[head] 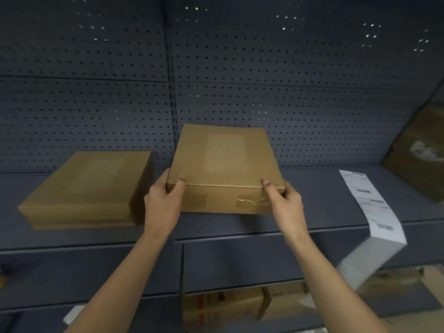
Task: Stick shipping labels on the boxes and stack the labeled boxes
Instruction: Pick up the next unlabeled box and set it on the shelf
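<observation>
While both hands pinch its near corners, the box (pixel 225 164) sits between left grip (pixel 165 200) and right grip (pixel 283 200).

Box (pixel 225 162) between both hands (seemingly unlabeled)

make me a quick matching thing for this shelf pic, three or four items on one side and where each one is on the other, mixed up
Items
1. held box
2. stack of boxes
3. label sheet
4. large carton

Places
A. far right edge of the shelf, leaning
B. between the left hand and right hand
C. on the shelf, left of the hands
D. draped over the shelf's front edge, right of the hands

Pairs: 1-B, 2-C, 3-D, 4-A
</observation>
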Action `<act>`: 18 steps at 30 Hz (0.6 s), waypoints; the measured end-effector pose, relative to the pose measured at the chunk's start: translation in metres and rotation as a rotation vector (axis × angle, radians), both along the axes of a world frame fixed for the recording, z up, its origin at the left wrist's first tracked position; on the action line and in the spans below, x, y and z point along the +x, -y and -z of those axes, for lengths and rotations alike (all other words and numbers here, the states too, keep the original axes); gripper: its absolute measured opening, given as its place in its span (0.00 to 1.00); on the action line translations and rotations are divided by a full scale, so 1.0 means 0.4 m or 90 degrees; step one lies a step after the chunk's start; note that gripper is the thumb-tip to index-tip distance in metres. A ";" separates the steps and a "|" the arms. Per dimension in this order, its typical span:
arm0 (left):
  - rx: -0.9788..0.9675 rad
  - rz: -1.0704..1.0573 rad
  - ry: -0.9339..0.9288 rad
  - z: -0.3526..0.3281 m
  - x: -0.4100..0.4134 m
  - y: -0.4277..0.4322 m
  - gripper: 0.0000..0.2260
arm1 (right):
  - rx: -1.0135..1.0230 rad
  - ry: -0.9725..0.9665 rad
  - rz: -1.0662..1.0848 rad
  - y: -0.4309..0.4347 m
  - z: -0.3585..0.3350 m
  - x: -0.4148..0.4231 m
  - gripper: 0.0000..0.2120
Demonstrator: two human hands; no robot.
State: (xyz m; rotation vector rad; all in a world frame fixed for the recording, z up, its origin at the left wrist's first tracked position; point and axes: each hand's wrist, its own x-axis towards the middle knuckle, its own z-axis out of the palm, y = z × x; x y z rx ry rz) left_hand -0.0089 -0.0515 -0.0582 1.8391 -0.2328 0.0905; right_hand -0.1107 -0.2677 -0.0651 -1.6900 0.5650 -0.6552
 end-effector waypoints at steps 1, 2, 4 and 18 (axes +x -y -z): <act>-0.004 0.009 0.001 0.006 -0.021 0.040 0.26 | 0.001 0.001 0.001 0.041 0.004 -0.025 0.11; 0.000 0.014 0.000 0.010 -0.042 0.079 0.23 | 0.004 0.000 0.003 0.080 0.009 -0.049 0.11; 0.009 0.015 -0.002 0.024 -0.082 0.149 0.15 | 0.007 -0.007 0.008 0.150 0.020 -0.096 0.11; 0.048 0.045 -0.046 0.104 -0.118 0.400 0.13 | 0.051 -0.060 0.041 0.398 0.100 -0.153 0.06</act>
